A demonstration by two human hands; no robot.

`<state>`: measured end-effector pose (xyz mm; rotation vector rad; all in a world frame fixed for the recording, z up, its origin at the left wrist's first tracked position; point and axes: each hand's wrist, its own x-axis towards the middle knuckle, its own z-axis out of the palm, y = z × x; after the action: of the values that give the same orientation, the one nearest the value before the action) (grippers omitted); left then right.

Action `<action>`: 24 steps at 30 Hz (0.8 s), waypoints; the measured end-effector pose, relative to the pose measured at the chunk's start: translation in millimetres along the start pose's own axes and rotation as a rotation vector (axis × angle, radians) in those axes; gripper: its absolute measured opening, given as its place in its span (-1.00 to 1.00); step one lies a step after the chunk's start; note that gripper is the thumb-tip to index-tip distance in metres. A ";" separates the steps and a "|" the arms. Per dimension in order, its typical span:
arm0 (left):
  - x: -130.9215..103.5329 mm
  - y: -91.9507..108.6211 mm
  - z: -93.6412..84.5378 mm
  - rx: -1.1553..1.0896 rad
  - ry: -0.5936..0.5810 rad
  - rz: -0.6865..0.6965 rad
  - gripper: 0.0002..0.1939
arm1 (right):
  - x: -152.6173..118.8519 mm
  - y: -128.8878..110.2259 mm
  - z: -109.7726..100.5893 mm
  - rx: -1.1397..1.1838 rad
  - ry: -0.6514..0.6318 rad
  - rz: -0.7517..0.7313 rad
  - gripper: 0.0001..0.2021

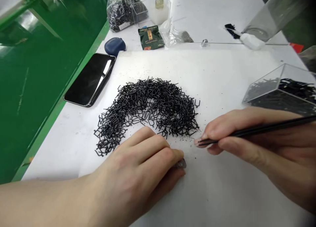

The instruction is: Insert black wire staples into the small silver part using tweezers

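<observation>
My left hand (140,167) is closed, thumb and forefinger pinching a small, clear greyish piece (182,163) that mostly hides behind the fingers. In my right hand (259,144) is a pair of black tweezers (249,131), held like a pen with the points toward the left. By the tweezer tips and a fingertip there is something small and pale, too small to name. Just beyond both hands, a heap of small black forked pieces (158,95) spreads in an arch over the white work surface (222,194). Black specks lie around its edge.
A phone (90,79) and a dark blue case (115,46) lie at left. Farther back are a bag of black pieces (124,10), a green packet (151,37) and a bottle (159,0). At right stand a clear box (281,88) and a clear container (271,19).
</observation>
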<state>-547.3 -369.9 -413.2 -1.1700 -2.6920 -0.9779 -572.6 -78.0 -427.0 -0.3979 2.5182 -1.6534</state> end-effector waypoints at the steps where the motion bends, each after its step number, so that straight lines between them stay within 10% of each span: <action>1: 0.6 0.5 -0.1 -0.009 -0.004 -0.012 -0.87 | -1.1 -2.4 2.2 0.020 -0.069 -0.020 -0.88; 7: 2.2 -1.1 2.4 -0.067 -0.027 -0.080 -0.85 | 1.5 -14.2 10.2 0.023 -0.260 -0.104 -0.81; 24: 2.4 -0.6 3.0 -0.087 -0.016 -0.053 -0.78 | 2.5 -9.3 13.1 0.009 -0.257 -0.162 -0.75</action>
<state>-548.8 -367.0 -415.3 -1.1303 -2.7318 -1.1091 -570.6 -93.7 -423.7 -0.7779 2.3425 -1.5487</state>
